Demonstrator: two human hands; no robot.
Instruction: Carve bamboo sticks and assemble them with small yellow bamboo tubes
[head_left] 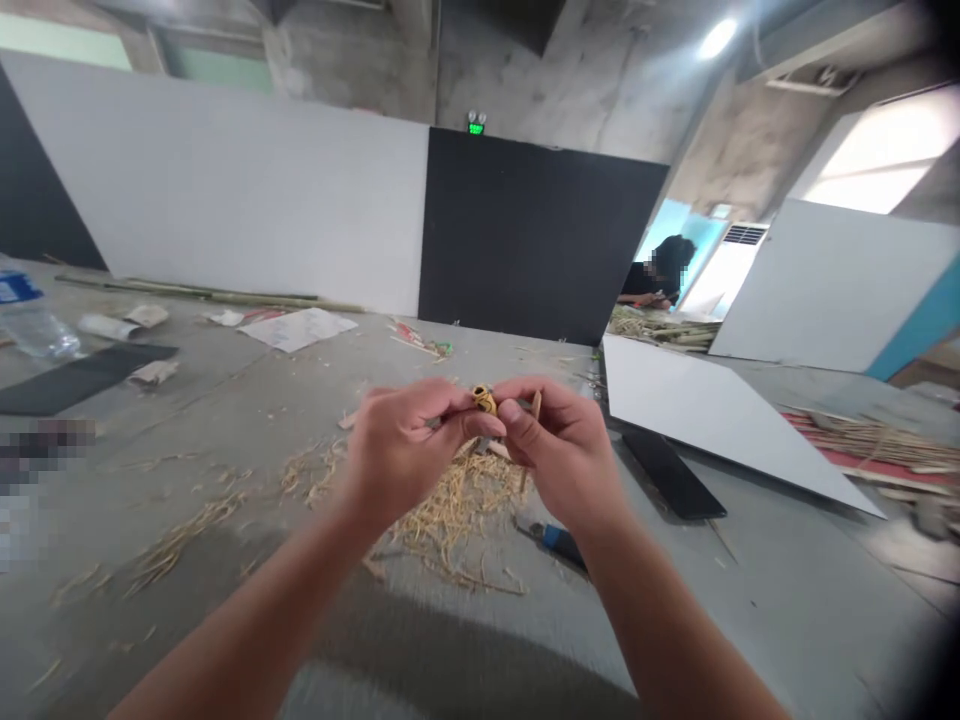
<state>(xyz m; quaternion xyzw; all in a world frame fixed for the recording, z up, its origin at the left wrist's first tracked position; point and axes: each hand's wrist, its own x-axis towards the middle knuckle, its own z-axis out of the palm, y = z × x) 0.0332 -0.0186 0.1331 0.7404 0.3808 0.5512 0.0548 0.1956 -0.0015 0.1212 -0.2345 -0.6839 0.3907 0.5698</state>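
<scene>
Both hands are raised in front of me over a grey floor. My left hand (401, 450) and my right hand (559, 450) pinch a small yellow-brown bamboo piece (484, 399) between their fingertips. A thin wooden stick (535, 405) pokes up from the fingers of my right hand. Under the hands lies a heap of straw-like shavings (450, 510). A blue-handled tool (559, 543) rests on the floor just below my right wrist.
A white board (720, 415) lies on the floor to the right, with a dark strip (670, 475) beside it. Bamboo strips (870, 440) sit further right. Papers (296, 327), a black sheet (75, 378) and a plastic bottle (34, 325) lie left. Another person (664, 275) works at the back.
</scene>
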